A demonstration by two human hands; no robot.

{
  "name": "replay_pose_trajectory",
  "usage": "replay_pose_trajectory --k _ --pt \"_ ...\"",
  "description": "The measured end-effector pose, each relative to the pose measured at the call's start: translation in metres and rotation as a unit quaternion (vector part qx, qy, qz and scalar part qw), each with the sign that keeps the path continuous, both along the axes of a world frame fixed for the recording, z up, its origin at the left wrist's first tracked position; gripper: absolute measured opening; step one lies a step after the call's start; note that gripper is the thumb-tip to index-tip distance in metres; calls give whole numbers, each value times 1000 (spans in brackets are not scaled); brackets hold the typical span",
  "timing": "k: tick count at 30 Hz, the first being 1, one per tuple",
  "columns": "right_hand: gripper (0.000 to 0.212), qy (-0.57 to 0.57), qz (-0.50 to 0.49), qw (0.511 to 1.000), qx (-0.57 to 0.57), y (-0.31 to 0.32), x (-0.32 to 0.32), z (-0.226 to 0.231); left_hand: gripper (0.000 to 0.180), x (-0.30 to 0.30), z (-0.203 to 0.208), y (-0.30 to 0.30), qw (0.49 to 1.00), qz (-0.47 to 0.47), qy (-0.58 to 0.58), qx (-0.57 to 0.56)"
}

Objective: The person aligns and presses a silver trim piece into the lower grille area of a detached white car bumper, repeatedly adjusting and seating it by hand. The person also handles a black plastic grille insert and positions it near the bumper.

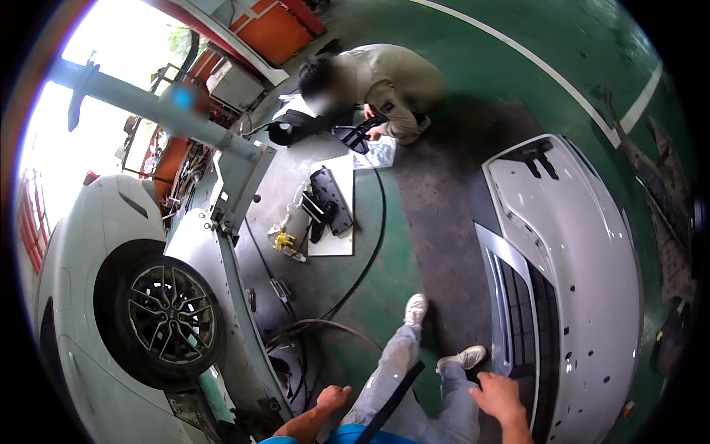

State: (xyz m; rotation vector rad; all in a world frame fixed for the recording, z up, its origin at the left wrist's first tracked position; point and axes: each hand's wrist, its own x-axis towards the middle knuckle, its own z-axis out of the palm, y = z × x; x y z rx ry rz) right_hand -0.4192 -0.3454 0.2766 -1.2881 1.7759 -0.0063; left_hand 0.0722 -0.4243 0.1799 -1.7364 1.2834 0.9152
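My left hand (pixel 334 397) hangs in front of me with its fingers curled in, and nothing shows in it. It is nearest to my own leg and the cables on the floor. My right hand (pixel 497 394) is held out with thumb and fingers apart, holding nothing visible. Close by on the right lies a large white car bumper (pixel 584 251) with a dark grille (pixel 543 303) and a silver trim strip. A gap between that hand and the bumper cannot be made out.
A crouching co-worker (pixel 399 81) handles a black plastic part (pixel 351 137). Black parts (pixel 330 200) lie on a white board (pixel 340 248). Cables (pixel 377 251) cross the green floor. A white car (pixel 96 222) with its wheel (pixel 174 311) stands left, beside a grey metal post (pixel 240 296).
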Motion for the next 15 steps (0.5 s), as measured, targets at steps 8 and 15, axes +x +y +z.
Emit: replay_pose_trajectory --k 8,15 --pt "45 -65 1 992 103 -69 111 -63 51 115 -45 -37 995 26 85 -46" --pt "46 -60 -98 986 118 -168 192 -109 40 195 -88 -190 961 220 146 -86"
